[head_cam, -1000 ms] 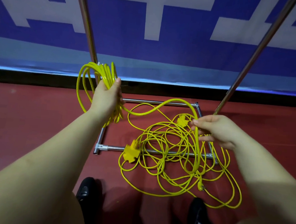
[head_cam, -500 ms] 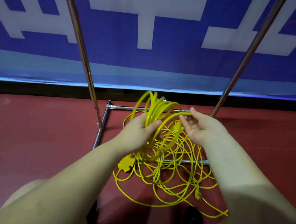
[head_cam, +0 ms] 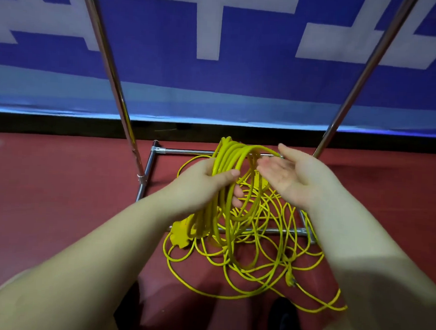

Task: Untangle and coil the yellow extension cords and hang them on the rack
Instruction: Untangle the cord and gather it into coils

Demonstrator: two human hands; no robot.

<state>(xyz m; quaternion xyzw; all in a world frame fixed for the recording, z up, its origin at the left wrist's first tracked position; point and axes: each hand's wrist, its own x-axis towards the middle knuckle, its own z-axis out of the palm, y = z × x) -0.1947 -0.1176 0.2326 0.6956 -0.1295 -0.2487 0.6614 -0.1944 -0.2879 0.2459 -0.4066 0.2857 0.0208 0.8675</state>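
My left hand (head_cam: 210,182) is shut on a bundle of yellow cord loops (head_cam: 229,155) that rises above my fist and hangs down below it. My right hand (head_cam: 287,176) is palm up with fingers spread, just right of the loops; the top strand runs along its fingertips. A tangle of loose yellow cord (head_cam: 265,244) lies on the red floor beneath both hands, with a flat yellow socket block (head_cam: 180,235) at its left and a small plug (head_cam: 291,280) at its lower right. The metal rack (head_cam: 114,82) stands behind, its base frame around the pile.
The rack's right pole (head_cam: 357,84) slants up to the top right, and its base bars (head_cam: 144,178) lie on the red floor (head_cam: 57,193). A blue and white banner (head_cam: 230,63) fills the wall behind. A dark shoe (head_cam: 286,322) shows at the bottom.
My left hand brought the coil down from beside the left pole to the centre over the pile. My right hand let go of the strand and turned palm up beside the loops.
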